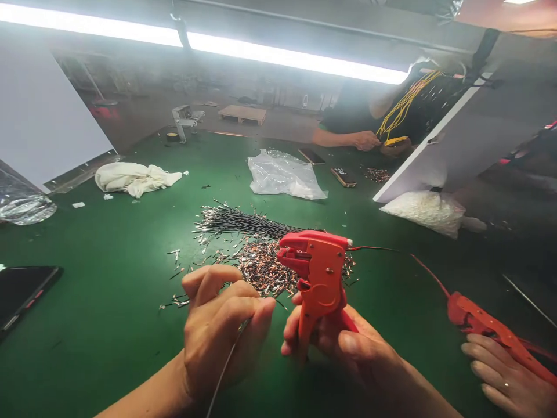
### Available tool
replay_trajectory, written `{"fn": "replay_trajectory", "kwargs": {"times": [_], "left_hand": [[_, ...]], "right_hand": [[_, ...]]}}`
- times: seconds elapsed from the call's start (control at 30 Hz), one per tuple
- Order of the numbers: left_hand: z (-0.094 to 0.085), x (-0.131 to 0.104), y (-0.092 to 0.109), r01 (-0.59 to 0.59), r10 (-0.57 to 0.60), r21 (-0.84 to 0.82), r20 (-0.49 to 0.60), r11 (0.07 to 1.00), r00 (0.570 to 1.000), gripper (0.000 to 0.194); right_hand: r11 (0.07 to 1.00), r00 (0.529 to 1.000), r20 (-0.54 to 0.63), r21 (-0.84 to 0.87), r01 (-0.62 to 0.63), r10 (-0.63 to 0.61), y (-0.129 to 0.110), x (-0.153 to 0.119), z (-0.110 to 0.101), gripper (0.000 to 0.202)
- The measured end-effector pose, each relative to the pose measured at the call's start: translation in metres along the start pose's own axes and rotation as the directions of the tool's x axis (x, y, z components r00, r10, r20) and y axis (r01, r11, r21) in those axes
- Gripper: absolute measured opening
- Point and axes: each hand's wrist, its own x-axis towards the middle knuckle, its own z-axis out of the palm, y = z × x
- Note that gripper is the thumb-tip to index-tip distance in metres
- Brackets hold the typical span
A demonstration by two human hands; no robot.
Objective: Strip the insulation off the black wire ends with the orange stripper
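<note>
Near the centre, my right hand (335, 337) is wrapped round the handles of a red and orange wire stripper (324, 273), which stands upright with its jaws toward the left. My left hand (226, 319) pinches a thin wire (224, 371) between thumb and forefinger; the wire hangs down toward the bottom edge, and a short end points right toward the tool. Behind the hands lies a pile of small black and copper-coloured wire scraps (265, 270). A bundle of black wires (248, 222) lies beyond the pile, partly behind the tool's head.
On the green table (117, 273) are a white cloth (134, 178), a clear plastic bag (282, 174), phones and a filled bag (426, 210). Another person's hand (509, 371) holds a similar tool (491, 328) at right. Across the table, a person's hands (366, 140) are near yellow wires.
</note>
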Motion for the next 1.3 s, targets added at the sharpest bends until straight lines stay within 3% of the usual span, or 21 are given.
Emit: {"fn": "replay_trajectory", "kwargs": {"times": [0.27, 0.47, 0.63, 0.8, 0.87, 1.0, 1.17, 1.3], "left_hand": [[-0.001, 0.002, 0.002, 0.019, -0.019, 0.013, 0.006, 1.0, 1.0, 0.023], [-0.001, 0.002, 0.006, 0.027, -0.026, 0.029, -0.025, 0.999, 0.999, 0.021], [-0.001, 0.002, 0.01, -0.072, 0.074, 0.091, -0.014, 0.993, 0.997, 0.021], [-0.002, -0.006, 0.013, -0.148, 0.147, 0.13, 0.018, 0.98, 0.989, 0.018], [-0.001, -0.011, 0.014, -0.141, 0.135, 0.141, 0.05, 0.98, 0.99, 0.014], [0.0, -0.015, 0.017, -0.078, 0.078, 0.147, 0.001, 0.986, 0.997, 0.016], [0.001, -0.015, 0.016, -0.122, 0.113, 0.16, 0.067, 0.98, 0.991, 0.019], [0.004, -0.015, 0.017, -0.076, 0.071, 0.184, 0.029, 0.98, 0.997, 0.021]], "right_hand": [[0.998, 0.999, -0.032, 0.054, -0.034, 0.036, 0.008, -0.001, 0.003, 0.062], [0.998, 0.999, -0.025, 0.051, -0.023, 0.024, 0.01, 0.003, 0.008, 0.057], [0.996, 0.996, -0.009, 0.008, -0.085, 0.085, 0.01, 0.003, 0.009, 0.061], [0.99, 0.993, 0.007, 0.073, -0.121, 0.121, 0.01, 0.004, 0.012, 0.06], [0.989, 0.994, 0.014, 0.095, -0.112, 0.111, 0.012, 0.004, 0.012, 0.056], [0.985, 0.994, 0.02, 0.132, -0.108, 0.106, 0.017, 0.002, 0.01, 0.05], [0.992, 0.993, -0.032, 0.068, -0.11, 0.113, 0.023, 0.0, 0.006, 0.05], [0.994, 0.995, -0.022, 0.041, -0.1, 0.101, 0.026, 0.001, 0.006, 0.047]]}}
